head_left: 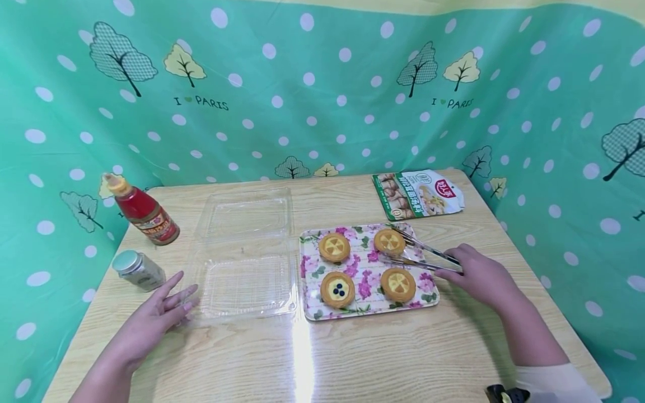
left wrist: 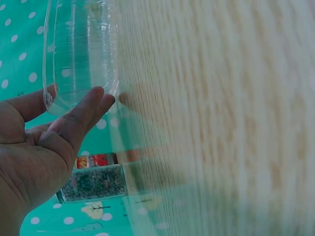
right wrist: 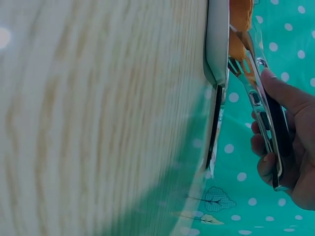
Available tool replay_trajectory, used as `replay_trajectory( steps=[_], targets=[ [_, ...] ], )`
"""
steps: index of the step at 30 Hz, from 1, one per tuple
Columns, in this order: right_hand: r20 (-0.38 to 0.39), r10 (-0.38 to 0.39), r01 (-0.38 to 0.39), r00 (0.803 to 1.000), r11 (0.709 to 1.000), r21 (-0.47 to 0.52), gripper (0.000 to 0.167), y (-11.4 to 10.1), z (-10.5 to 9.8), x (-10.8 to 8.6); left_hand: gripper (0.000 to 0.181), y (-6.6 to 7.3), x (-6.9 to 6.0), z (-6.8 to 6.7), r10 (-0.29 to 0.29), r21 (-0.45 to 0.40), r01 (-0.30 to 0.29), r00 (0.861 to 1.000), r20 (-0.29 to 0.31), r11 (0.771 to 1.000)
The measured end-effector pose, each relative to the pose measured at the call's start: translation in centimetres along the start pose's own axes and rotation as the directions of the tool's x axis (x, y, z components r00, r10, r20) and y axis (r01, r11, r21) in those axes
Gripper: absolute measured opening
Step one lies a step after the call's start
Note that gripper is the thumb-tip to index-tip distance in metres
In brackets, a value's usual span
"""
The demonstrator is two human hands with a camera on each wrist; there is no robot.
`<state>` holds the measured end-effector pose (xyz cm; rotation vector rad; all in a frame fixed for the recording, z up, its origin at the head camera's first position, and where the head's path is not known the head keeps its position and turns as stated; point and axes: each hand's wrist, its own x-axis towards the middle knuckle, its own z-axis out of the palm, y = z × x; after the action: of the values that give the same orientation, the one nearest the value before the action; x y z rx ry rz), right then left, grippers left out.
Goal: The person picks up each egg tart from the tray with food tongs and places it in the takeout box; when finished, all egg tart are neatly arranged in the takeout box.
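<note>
My right hand (head_left: 481, 277) grips metal food tongs (right wrist: 273, 118) with dark handle panels. Their arms reach over the floral tray (head_left: 314, 314) to the far-right tart (head_left: 389, 242), one tip at each side of it. Two other tarts with pale wedge toppings, the far-left tart (head_left: 334, 247) and near-right tart (head_left: 398, 284), lie there too, along with a blueberry-topped tart (head_left: 337, 289). At the near-left corner of a clear plastic clamshell box (head_left: 242, 285), its lid folded back, my left hand (head_left: 156, 322) touches the rim with fingers fairly straight and spread.
A red sauce bottle (head_left: 148, 215) and a glass jar with a pale lid (head_left: 138, 270) stand left of the box. Behind the tray lies a green and white food pouch (head_left: 418, 195). Polka-dot cloth (head_left: 312, 101) hangs around the wooden table (head_left: 353, 358).
</note>
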<state>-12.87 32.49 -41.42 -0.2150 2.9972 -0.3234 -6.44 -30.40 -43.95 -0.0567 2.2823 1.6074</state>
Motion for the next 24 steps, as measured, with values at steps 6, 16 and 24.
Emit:
replay_trajectory(
  steps=[6,16,24],
  targets=[
    [-0.018,-0.004,0.004,1.000,1.000,-0.004,0.062,-0.03,0.16,0.42,0.080,-0.02,0.03,0.03,-0.002,-0.012,0.002,1.000,0.006,1.000],
    [-0.024,-0.027,0.026,0.999,0.999,-0.023,0.048,0.03,0.12,0.70,0.082,0.18,-0.13,0.01,-0.019,-0.007,0.019,1.000,-0.006,1.000],
    [-0.061,-0.058,0.056,0.996,0.997,-0.046,0.043,0.09,-0.07,0.81,0.080,0.11,-0.09,0.06,-0.006,-0.015,0.006,1.000,-0.010,1.000]
  ],
)
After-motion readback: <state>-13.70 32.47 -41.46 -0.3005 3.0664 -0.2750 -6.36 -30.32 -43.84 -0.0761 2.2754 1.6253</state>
